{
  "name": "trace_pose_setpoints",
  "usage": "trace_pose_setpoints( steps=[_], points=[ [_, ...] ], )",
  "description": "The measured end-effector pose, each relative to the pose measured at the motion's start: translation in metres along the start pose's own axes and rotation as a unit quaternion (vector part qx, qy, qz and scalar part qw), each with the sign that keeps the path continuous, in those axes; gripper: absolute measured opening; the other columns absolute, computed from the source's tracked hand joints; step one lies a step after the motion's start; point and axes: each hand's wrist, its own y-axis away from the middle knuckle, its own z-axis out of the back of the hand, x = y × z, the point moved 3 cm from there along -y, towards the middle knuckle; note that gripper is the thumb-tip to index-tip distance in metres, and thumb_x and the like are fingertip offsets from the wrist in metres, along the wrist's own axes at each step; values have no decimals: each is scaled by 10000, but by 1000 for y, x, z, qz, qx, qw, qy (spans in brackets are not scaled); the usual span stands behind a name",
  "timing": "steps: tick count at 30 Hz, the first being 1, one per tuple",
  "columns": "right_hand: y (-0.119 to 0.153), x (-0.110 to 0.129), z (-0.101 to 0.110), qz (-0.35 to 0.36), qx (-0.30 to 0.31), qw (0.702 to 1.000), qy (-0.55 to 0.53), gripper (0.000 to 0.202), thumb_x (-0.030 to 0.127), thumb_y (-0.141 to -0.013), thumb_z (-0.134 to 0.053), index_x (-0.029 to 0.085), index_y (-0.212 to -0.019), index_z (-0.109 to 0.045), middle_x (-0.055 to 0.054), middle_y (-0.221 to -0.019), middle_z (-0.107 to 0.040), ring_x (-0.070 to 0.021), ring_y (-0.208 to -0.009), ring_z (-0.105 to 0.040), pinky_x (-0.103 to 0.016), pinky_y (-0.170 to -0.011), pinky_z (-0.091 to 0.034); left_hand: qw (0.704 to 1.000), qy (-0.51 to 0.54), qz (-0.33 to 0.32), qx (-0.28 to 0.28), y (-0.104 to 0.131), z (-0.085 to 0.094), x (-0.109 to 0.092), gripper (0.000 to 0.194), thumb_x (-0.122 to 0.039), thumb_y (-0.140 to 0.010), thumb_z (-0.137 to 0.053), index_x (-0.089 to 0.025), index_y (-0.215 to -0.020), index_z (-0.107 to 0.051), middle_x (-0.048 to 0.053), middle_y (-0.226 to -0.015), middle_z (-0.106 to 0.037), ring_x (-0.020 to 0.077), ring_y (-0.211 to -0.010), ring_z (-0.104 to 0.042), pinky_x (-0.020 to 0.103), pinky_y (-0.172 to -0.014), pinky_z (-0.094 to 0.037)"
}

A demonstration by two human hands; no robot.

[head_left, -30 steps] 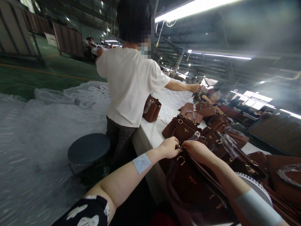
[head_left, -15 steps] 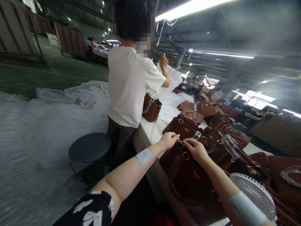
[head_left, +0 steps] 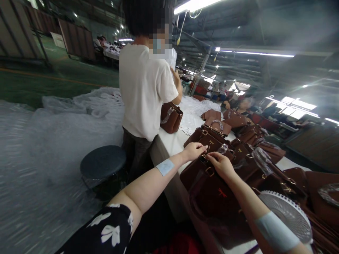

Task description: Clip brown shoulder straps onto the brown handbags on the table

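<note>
Two hands work the top of a smooth brown leather handbag (head_left: 212, 190) at the white table's (head_left: 172, 141) edge: left hand (head_left: 194, 151) pinched, contents unclear; right hand (head_left: 221, 165) gripping its gold-ringed rim. Round dark stool (head_left: 103, 162) left; white fan (head_left: 287, 215) right.

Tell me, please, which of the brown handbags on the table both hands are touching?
The nearest brown handbag, at the table edge: the left hand and right hand meet at its top.

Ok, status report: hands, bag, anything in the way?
Left hand and right hand pinching at the top of the brown handbag. More handbags crowd behind. Fan beside right forearm.
</note>
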Motion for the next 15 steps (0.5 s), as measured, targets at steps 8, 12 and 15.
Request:
trace_pose_setpoints(
  steps=[8,12,15],
  points=[
    [5,1,6,33,18,999,23,256,432,-813,-546,220,-777,-685,-70,-931,-699,-237,-914,-637,-364,-883,-472,991,-59,-25,120,11,6,9,225,-237,-834,-617,-179,-1006,-752,42,-1027,-761,171,-968,-681,243,-894,-498],
    [19,13,7,91,78,990,74,240,392,-853,-528,231,-739,-662,-78,-1084,-669,-231,-999,-627,-355,-941,-462,990,-62,-39,121,36,10,5,237,-224,-878,-571,-197,-1035,-745,36,-1052,-760,168,-986,-686,252,-909,-497],
    [25,21,6,118,128,978,114,244,381,-871,-516,235,-758,-676,-78,-1224,-619,-240,-1082,-602,-360,-980,-449,996,-55,-10,75,53,9,8,267,-202,-895,-534,-196,-1073,-734,40,-1077,-753,174,-1005,-681,271,-931,-497]
  ],
)
